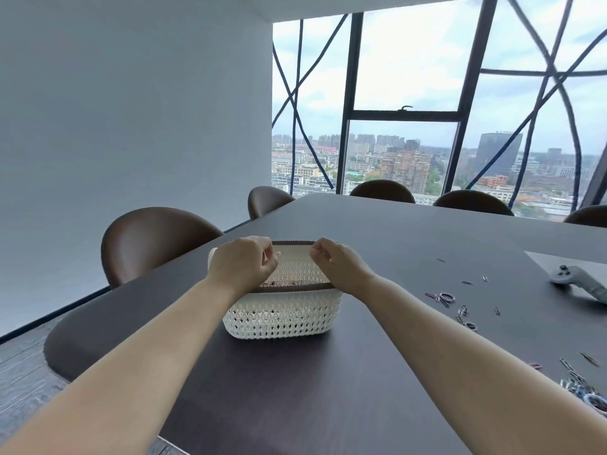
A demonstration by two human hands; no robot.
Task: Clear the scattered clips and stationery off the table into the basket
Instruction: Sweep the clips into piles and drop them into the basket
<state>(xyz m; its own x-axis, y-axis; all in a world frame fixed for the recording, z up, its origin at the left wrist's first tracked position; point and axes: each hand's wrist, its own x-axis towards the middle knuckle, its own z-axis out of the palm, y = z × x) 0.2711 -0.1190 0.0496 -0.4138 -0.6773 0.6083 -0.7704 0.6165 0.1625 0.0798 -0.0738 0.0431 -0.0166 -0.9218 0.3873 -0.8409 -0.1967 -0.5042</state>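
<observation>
A white lattice basket (282, 320) with a brown rim stands on the dark table (394, 238), straight ahead of me. Both hands hover over its opening. My left hand (243, 264) is above the left side and my right hand (338, 264) above the right, each with fingers curled downward and fingertips drawn together. Whether they pinch anything is hidden. A few small items show inside the basket by the near rim. Loose paper clips and small rings (443, 298) lie scattered on the table to the right, with a denser pile (581, 385) at the lower right edge.
A grey hand controller (578, 280) rests on a pale sheet (551, 261) at the right. Brown chairs (147, 244) line the table's left and far sides. Large windows fill the wall behind, and the table's rounded end lies to my left.
</observation>
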